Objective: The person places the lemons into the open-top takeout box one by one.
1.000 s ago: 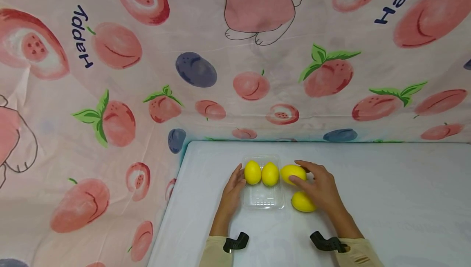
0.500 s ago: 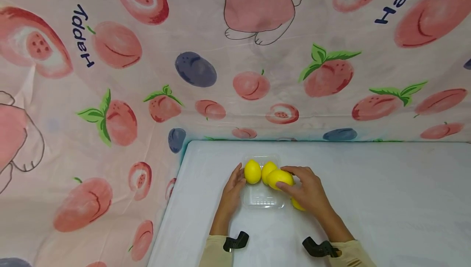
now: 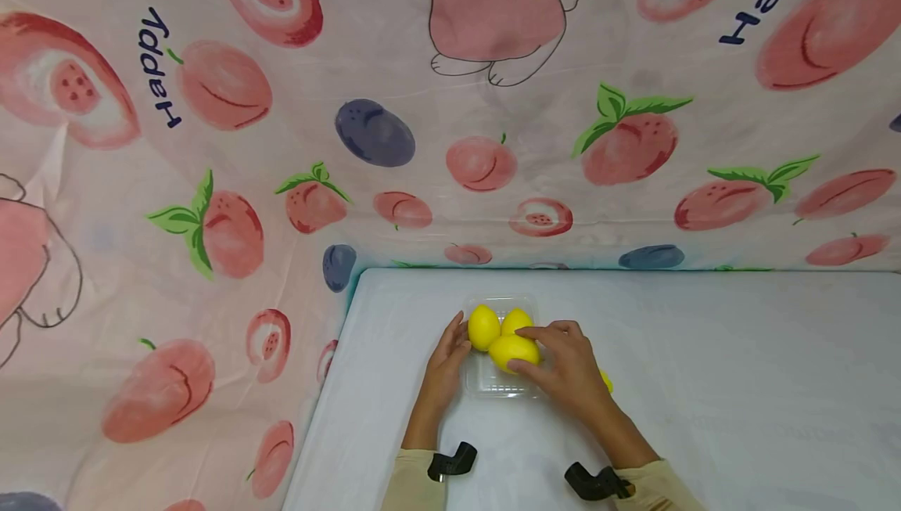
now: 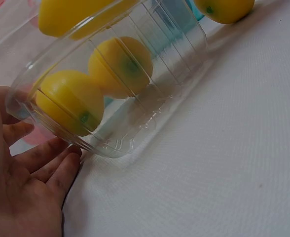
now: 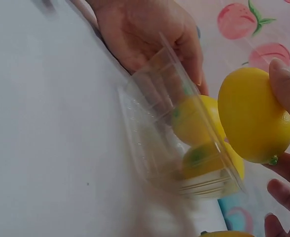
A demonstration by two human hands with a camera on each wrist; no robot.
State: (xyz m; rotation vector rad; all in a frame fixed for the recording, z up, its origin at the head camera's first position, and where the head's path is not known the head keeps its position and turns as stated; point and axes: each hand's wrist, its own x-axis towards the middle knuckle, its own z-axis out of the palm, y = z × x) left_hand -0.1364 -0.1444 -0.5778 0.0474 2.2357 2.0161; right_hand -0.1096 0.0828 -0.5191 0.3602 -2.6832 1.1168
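Observation:
My right hand (image 3: 568, 364) pinches a yellow lemon (image 3: 508, 354) between thumb and fingers. In the right wrist view this lemon (image 5: 253, 118) is held above the rim of a clear plastic container (image 3: 486, 387). Two more lemons sit side by side at the container's far end, one at left (image 3: 482, 326) and one at right (image 3: 518, 318). My left hand (image 3: 443, 356) rests along the container's left side; the left wrist view has its fingers (image 4: 61, 170) against the outer wall. Another lemon (image 3: 607, 380) lies on the table, mostly hidden behind my right hand.
A white-covered table (image 3: 739, 386) carries everything and extends to the right. Behind it and on the left hangs a pink fruit-print cloth (image 3: 422, 104). Black straps with camera mounts (image 3: 453, 462) sit at both wrists.
My right hand has carried its lemon leftward from beside the container to over it. The left hand stays at the container's side, and the lemon on the table is now mostly covered from view.

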